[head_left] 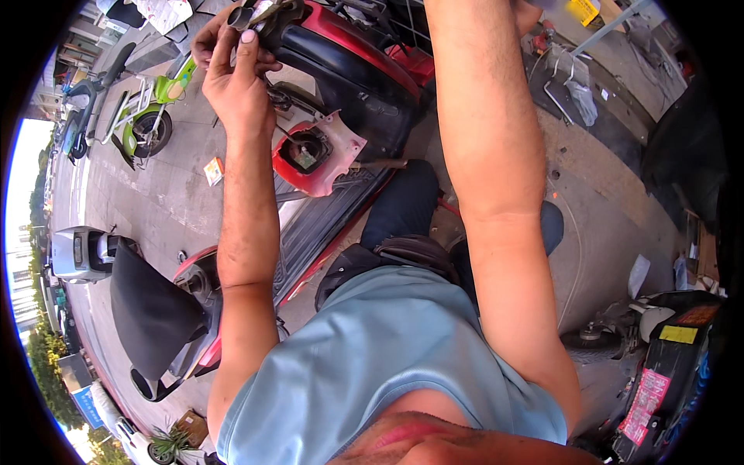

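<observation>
My left hand [232, 74] is raised at the top left, its fingers pinched on a small dark part [242, 15] at the front end of a red scooter [353, 74]. The scooter's black front cover curves just right of the hand. Below it hangs a loose red panel [318, 151] with a round opening. My right forearm runs straight up through the middle. My right hand [528, 14] is almost wholly cut off by the top edge, so its grip is hidden.
The scooter's ribbed footboard [310, 225] and black seat [151, 310] lie at lower left. A green scooter [147, 116] and a grey one [81, 252] stand on the pavement to the left. A small packet [213, 170] lies on the ground. Another black vehicle [670, 364] stands at lower right.
</observation>
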`<action>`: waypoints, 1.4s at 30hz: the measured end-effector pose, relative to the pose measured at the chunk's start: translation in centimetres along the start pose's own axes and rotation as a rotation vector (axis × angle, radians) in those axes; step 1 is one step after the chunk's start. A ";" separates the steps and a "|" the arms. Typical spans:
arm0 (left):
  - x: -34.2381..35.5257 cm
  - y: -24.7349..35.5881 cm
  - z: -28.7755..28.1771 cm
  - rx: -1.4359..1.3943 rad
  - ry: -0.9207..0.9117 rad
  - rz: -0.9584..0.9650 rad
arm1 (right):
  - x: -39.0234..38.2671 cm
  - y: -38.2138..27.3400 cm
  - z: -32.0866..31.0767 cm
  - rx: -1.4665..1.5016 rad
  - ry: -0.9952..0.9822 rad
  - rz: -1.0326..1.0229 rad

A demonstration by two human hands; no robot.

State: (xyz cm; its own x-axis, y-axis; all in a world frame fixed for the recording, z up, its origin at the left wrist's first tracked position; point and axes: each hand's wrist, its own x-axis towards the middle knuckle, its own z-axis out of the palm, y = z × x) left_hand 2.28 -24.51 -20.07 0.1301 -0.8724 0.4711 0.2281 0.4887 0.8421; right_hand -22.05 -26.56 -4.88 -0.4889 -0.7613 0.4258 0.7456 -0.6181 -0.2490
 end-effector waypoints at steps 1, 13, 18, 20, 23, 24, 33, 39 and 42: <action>0.2 -0.4 0.1 -0.014 -0.004 0.115 | 0.3 0.3 -0.1 -0.029 -0.021 0.015; -0.6 -1.4 0.2 -0.128 0.041 0.033 | -5.4 -0.7 -0.5 -0.046 -0.071 0.086; -0.3 -1.5 -0.3 -0.144 -0.068 0.065 | -14.9 0.7 -0.1 -0.074 -0.261 -0.342; 0.0 -1.5 -1.0 -0.027 -0.100 0.080 | -21.2 3.0 0.6 -0.356 -0.319 -0.549; 0.4 -2.0 -1.0 -0.007 -0.041 0.103 | -26.0 4.8 1.5 -0.734 -0.609 -0.626; 0.4 -2.2 -0.9 -0.017 -0.032 0.119 | -26.3 5.1 1.5 -0.750 -0.691 -0.736; 0.7 -1.2 0.5 0.190 -0.042 0.077 | -12.5 -6.2 3.3 -0.095 -0.485 -0.249; 1.2 -0.5 0.6 0.340 -0.067 0.157 | -2.1 -3.9 1.5 -0.105 -0.147 -0.074; 1.2 -0.4 0.6 0.384 -0.044 0.102 | 0.3 -2.7 1.1 -0.136 -0.333 0.042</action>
State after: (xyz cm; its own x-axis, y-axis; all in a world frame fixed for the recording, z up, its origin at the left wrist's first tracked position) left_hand 1.74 -25.79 -19.65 0.0904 -0.8229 0.5609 -0.1627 0.5435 0.8235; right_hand -23.66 -24.89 -3.10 -0.2681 -0.6954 0.6667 0.6838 -0.6248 -0.3768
